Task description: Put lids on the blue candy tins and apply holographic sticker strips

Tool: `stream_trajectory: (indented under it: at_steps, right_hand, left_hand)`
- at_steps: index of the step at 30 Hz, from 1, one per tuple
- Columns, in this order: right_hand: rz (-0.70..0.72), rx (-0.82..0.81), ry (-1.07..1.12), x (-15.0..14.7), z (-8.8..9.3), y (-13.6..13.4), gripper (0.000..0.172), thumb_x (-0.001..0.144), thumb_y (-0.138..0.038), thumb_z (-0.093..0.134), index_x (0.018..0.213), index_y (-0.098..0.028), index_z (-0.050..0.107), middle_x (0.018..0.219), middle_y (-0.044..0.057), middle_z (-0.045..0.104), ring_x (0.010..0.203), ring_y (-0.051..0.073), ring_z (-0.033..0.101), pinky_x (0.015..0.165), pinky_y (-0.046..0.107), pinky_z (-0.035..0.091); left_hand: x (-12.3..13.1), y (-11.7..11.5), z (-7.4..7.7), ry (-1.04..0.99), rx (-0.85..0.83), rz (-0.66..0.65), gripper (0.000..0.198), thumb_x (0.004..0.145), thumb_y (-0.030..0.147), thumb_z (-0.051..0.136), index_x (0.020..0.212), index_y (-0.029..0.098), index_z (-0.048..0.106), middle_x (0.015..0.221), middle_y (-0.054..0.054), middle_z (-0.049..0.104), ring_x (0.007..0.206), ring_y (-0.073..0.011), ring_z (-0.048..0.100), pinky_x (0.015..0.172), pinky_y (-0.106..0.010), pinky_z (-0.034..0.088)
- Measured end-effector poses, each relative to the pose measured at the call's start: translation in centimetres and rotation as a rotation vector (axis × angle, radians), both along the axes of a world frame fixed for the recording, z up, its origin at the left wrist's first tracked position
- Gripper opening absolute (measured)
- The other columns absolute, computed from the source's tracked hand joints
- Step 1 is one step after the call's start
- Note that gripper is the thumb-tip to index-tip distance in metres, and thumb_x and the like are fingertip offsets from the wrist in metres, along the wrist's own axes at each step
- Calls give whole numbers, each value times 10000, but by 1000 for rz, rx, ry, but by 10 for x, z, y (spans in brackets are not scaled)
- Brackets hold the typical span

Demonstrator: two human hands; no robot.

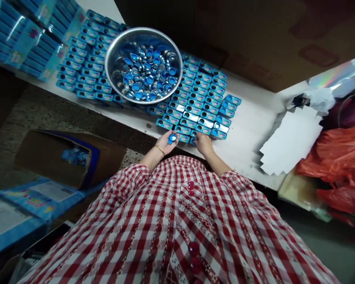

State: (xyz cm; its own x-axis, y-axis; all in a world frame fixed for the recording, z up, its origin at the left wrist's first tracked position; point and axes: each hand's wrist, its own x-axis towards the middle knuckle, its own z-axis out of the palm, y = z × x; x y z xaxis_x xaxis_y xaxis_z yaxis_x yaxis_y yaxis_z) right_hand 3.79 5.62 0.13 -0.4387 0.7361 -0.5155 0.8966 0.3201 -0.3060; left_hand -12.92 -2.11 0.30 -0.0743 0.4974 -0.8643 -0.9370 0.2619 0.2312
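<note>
Rows of small blue tins (194, 103) with dark round holes in their tops stand packed on a white table. Behind them a steel bowl (107, 65) holds many small round blue and silver caps (149, 81). My left hand (164, 144), a gold bangle at its wrist, is cupped palm up around several blue caps (172, 138) at the table's front edge. My right hand (204, 145) is closed at the front row of tins, its fingertips down at the top of one tin. Whatever is between those fingers is hidden.
Large wrapped blue packs (26, 35) are stacked at the far left. A big cardboard box (239, 35) stands behind the tins. White cut card (292, 142) and red plastic bags (340, 157) lie at the right. An open carton (53, 156) is below the table at left.
</note>
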Motion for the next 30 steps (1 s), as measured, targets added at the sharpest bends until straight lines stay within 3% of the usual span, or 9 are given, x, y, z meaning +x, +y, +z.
stream_trajectory:
  at_steps: [5,10,14,16,19,23,27,30]
  right_hand:
    - [-26,-8,-304,-28,1,6,390,820,-249,574,1183,-119,519,1108,191,623,1038,278,602,838,352,471]
    - [-102,-61,-389,-34,-1,15,509,780,-311,648,1229,-129,491,1176,205,585,1094,289,573,857,382,469]
    - [-122,-20,-429,-35,10,10,536,766,-330,676,1236,-149,492,1153,190,597,1072,283,577,854,379,461]
    - [-114,55,-338,-42,20,-3,429,832,-347,590,1220,-180,515,1126,153,615,1039,267,589,840,368,461]
    - [-15,155,-8,-63,32,-31,298,916,-332,436,1153,-233,587,1151,90,607,1026,209,582,841,311,454]
    - [44,120,277,-84,29,-54,261,899,-251,446,1043,-228,663,1065,67,625,1006,178,572,828,268,451]
    - [-149,115,370,-62,17,-37,265,888,-242,439,1009,-196,670,993,59,652,962,164,583,862,271,440]
    - [-309,159,199,-35,9,-8,262,870,-238,449,1024,-176,653,1036,69,649,953,176,589,861,287,439]
  left_hand:
    - [-18,-6,7,-25,31,-66,266,921,239,434,728,108,562,663,-54,605,623,-105,617,570,-204,515]
    - [-30,-12,7,-97,65,-167,224,912,236,451,812,102,600,691,-71,634,667,-128,644,606,-235,543]
    - [-38,-13,6,-147,94,-243,236,915,255,447,899,94,618,746,-100,659,718,-153,662,641,-264,554]
    - [-41,-11,7,-160,103,-273,257,921,256,429,905,86,621,766,-115,665,734,-161,663,659,-276,554]
    - [-40,-7,6,-208,139,-287,278,932,240,399,861,81,615,741,-98,655,669,-130,639,644,-254,543]
    - [-35,-3,3,-262,143,-199,242,921,195,430,752,107,579,593,-9,573,502,-59,531,550,-176,490]
    - [-39,-3,0,-209,79,-248,250,925,219,416,812,98,604,679,-71,635,655,-128,633,645,-262,550]
    - [-44,-1,-1,-168,63,-243,238,919,219,430,846,91,617,714,-95,651,729,-152,661,674,-273,562]
